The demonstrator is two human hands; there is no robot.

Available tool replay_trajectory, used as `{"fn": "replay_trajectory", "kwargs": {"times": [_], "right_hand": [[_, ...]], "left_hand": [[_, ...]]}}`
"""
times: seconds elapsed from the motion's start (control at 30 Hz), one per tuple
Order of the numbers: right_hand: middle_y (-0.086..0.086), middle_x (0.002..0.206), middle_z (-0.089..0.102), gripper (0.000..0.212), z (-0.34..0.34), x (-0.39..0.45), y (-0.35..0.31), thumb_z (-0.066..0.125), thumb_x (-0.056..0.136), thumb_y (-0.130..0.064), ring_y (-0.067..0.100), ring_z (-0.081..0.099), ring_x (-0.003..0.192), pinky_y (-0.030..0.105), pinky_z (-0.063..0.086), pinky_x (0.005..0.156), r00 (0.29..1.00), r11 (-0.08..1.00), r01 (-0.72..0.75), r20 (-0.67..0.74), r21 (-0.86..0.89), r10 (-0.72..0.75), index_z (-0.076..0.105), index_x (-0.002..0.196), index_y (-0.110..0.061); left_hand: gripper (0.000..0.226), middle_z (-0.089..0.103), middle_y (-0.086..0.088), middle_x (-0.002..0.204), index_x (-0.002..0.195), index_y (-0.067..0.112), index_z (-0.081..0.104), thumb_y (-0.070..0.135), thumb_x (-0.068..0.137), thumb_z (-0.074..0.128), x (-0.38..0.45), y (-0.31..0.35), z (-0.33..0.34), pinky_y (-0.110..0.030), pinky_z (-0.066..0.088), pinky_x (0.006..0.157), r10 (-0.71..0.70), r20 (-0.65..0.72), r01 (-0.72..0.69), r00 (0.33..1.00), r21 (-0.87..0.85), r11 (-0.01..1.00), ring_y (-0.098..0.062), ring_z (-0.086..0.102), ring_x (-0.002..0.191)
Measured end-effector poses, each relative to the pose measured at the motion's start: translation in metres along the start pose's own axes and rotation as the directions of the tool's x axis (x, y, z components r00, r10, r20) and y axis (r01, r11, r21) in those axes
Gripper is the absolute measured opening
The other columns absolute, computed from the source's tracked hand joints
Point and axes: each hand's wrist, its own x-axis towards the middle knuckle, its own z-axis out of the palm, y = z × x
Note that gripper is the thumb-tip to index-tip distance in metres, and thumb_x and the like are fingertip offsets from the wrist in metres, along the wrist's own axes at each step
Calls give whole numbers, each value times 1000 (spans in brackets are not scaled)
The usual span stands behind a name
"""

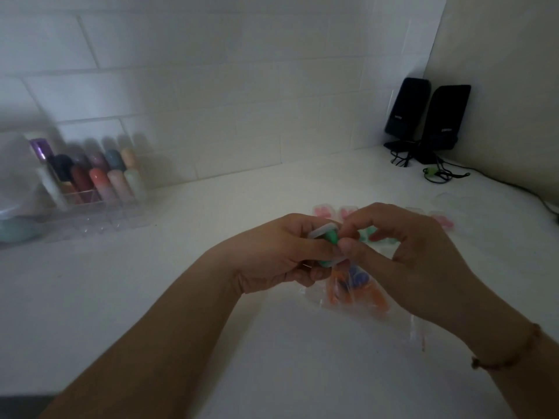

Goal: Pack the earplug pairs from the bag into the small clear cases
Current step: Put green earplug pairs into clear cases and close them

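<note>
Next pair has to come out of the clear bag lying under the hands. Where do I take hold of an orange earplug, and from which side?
Judging by the bag lying flat, its mouth isn't visible, so find it first. Then pinch one orange earplug across its narrow sides, coming from above.

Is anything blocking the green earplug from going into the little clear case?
Nothing visible. The left hand holds the small clear plastic case, and the right hand pinches the green foam earplug right at it. Whether the lid is fully open is too blurred to tell.
</note>
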Motion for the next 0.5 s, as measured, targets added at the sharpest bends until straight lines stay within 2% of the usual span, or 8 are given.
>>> {"fn": "replay_trajectory", "kwargs": {"times": [0.13,0.27,0.33,0.4,0.5], "right_hand": [[-15,82,67,7,1,1,1,62,88,-30,8,62,89,32,49,80,1000,1000,28,-8,-10,-28,67,84,-29],[-15,87,63,13,0,1,1,57,87,-16,7,60,89,23,45,79,993,989,119,14,-92,-118,68,89,-23],[-9,91,63,17,-2,2,2,56,88,-10,12,60,90,33,49,79,981,970,192,23,-146,-191,70,91,-18],[-3,98,63,16,-6,2,2,58,89,-14,21,60,91,40,51,74,963,929,267,35,-257,-268,73,92,-16],[3,110,63,22,-14,3,0,56,90,-24,25,59,96,36,51,68,923,808,376,106,-453,-370,75,101,-25]], "left_hand": [[19,48,-16,91,107,4,58,11,90,57,0,1,0,-21,34,55,3,7,-3,1000,5,1000,-12,44,63],[7,48,-19,94,100,5,59,5,95,54,-1,1,1,-19,33,52,11,31,-13,999,36,999,-13,42,61],[7,47,-20,92,99,4,60,3,96,54,-1,1,0,-20,32,52,4,41,-6,999,45,999,-13,42,60],[8,44,-20,90,102,0,58,0,95,53,-2,1,1,-21,30,52,6,71,-9,997,40,999,-12,40,59],[17,42,-16,84,102,9,62,-2,94,52,-1,2,3,-19,30,49,19,123,-23,992,38,999,-11,38,57]]}}
